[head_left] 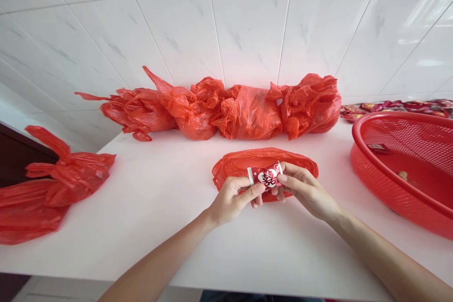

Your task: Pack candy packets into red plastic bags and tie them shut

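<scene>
Between my two hands is a small wrapped candy [267, 176], a red and white packet with printed characters and a crimped white end. My left hand [236, 194] pinches its left part with thumb and fingers. At the other end, my right hand [305, 187] grips the packet between thumb and forefinger. Just beneath and behind the hands, a red plastic bag [230, 163] lies with its rim spread in a wide oval on the white table [170, 226]. My hands and the packet hide most of the bag's inside.
Several filled, tied red bags [255, 111] line the tiled wall [247, 23]. Another tied bag [67, 186] sits at the left table edge. On the right stands a red mesh basket [375, 170] with a few small items inside. Red packets [399, 106] lie behind it.
</scene>
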`<state>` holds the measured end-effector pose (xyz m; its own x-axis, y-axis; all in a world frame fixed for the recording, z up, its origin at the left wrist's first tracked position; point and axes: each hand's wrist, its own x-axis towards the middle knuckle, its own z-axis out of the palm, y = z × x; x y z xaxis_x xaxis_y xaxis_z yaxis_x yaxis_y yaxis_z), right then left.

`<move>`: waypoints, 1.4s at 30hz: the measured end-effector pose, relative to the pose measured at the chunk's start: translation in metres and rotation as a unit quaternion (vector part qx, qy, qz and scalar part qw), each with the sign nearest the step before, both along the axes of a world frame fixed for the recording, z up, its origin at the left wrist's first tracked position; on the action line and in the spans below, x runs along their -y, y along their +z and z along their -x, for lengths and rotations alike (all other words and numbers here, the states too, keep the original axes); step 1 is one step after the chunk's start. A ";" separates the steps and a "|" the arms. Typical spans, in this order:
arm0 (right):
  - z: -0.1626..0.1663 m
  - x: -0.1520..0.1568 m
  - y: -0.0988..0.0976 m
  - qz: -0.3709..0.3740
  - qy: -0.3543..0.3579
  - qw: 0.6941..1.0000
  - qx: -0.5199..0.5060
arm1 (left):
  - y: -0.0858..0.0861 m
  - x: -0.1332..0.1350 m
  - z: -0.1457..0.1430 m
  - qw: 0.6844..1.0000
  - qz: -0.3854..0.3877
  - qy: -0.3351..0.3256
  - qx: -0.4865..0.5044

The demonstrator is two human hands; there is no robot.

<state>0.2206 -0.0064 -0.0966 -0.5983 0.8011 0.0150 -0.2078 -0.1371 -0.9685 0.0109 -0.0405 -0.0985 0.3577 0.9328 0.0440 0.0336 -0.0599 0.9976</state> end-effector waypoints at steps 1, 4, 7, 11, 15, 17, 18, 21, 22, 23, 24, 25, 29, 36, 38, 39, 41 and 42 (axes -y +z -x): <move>0.000 0.001 0.000 -0.011 -0.002 1.000 -0.001 | 0.000 0.000 0.000 1.000 0.002 0.000 -0.003; 0.001 0.002 0.000 -0.035 -0.009 0.999 0.000 | 0.000 0.001 -0.001 1.000 0.003 0.004 -0.006; 0.002 0.004 0.001 -0.045 -0.027 0.999 0.003 | -0.001 0.000 -0.001 1.000 -0.002 0.006 -0.013; 0.004 0.005 0.003 -0.048 -0.057 0.997 0.012 | -0.001 -0.001 -0.002 0.999 -0.013 0.024 -0.022; 0.005 0.006 0.000 -0.043 -0.061 0.997 0.026 | -0.002 -0.003 -0.002 0.999 0.001 0.045 0.028; 0.006 0.006 -0.002 -0.043 -0.054 0.997 0.026 | -0.002 -0.004 -0.002 0.998 0.004 0.047 0.042; 0.006 0.006 -0.002 -0.043 -0.050 0.998 0.025 | -0.001 -0.005 -0.001 0.998 0.004 0.050 0.040; 0.007 0.006 -0.003 -0.037 -0.038 0.998 0.018 | 0.000 -0.006 -0.001 0.997 0.000 0.066 0.026; 0.007 0.006 -0.003 -0.034 -0.034 0.999 0.015 | 0.000 -0.006 -0.001 0.997 -0.001 0.070 0.024; 0.007 0.006 -0.003 -0.031 -0.030 0.999 0.013 | 0.001 -0.007 -0.001 0.997 -0.001 0.070 0.025; 0.008 0.006 -0.002 -0.029 -0.027 0.999 0.011 | 0.001 -0.007 -0.001 0.997 -0.001 0.071 0.026; 0.009 0.006 -0.002 -0.028 -0.026 0.999 0.010 | 0.001 -0.007 -0.001 0.997 -0.001 0.072 0.025; 0.010 0.005 -0.001 -0.041 -0.056 0.997 0.020 | -0.002 -0.009 -0.002 0.997 0.005 0.075 0.016; -0.004 -0.010 -0.005 -0.054 -0.243 0.968 0.036 | -0.018 -0.010 0.000 0.971 -0.121 0.105 -0.175; -0.006 -0.013 -0.009 -0.074 -0.238 0.966 0.063 | -0.024 -0.010 0.000 0.941 -0.186 0.109 -0.262; -0.006 -0.014 -0.012 -0.097 -0.231 0.964 0.088 | -0.026 -0.010 0.000 0.928 -0.205 0.105 -0.294; -0.006 -0.016 -0.019 -0.164 -0.228 0.947 0.158 | -0.027 -0.009 0.000 0.911 -0.218 0.096 -0.336; -0.006 -0.017 -0.022 -0.198 -0.232 0.932 0.195 | -0.027 -0.009 -0.001 0.907 -0.219 0.091 -0.348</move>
